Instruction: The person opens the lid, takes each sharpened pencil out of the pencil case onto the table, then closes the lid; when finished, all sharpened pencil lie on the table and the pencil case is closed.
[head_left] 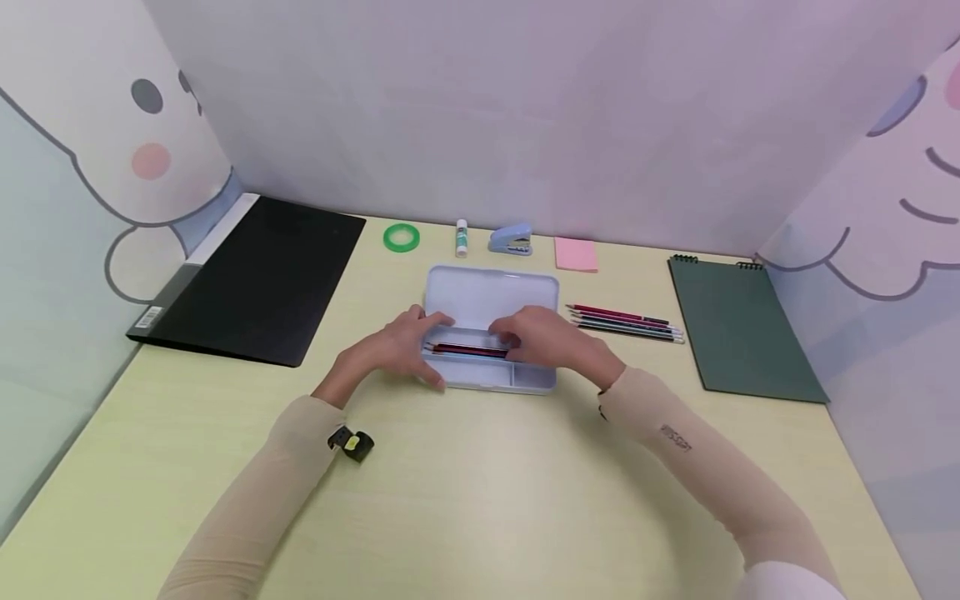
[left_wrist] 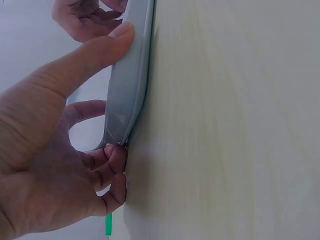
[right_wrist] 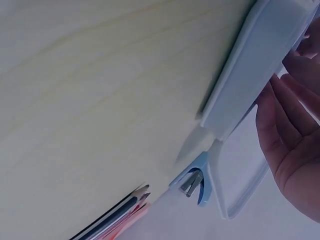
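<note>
A light blue-white pencil case (head_left: pixel 468 372) lies on the table with its lid (head_left: pixel 491 296) raised at the back. Several dark and red pencils (head_left: pixel 468 351) lie along its middle compartment. My left hand (head_left: pixel 405 343) holds the case by its left end. In the left wrist view the thumb (left_wrist: pixel 122 37) rests on the front wall, and bent fingers (left_wrist: pixel 107 162) touch the corner. My right hand (head_left: pixel 543 337) reaches into the case with curled fingers at the pencils' right ends. Its fingertips are partly hidden, also behind the case wall (right_wrist: pixel 255 65) in the right wrist view.
More pencils (head_left: pixel 626 323) lie right of the case, beside a dark green spiral pad (head_left: pixel 750 329). Along the back stand green tape (head_left: pixel 401 237), a glue stick (head_left: pixel 461 238), a blue stapler (head_left: pixel 512 239) and pink sticky notes (head_left: pixel 576 255). A black folder (head_left: pixel 262 279) lies left.
</note>
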